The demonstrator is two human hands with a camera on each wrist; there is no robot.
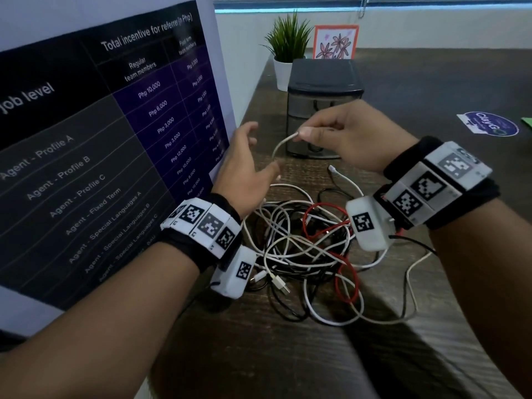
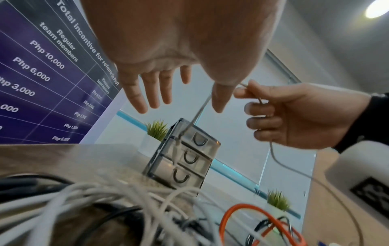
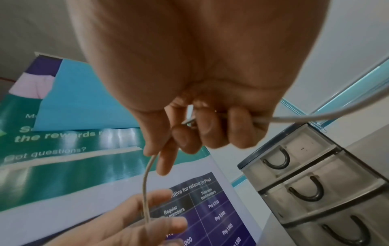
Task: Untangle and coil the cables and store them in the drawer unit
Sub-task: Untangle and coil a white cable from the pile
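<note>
White cable between both hands.

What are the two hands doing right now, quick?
Left hand: open, fingers spread, the white cable running past it.
Right hand: closed, pinching the white cable.

poster board: printed incentive table, upright at table's left edge | potted plant: white pot, beside framed flower drawing, both at far end | round sticker: flat on dark wood table, right
</note>
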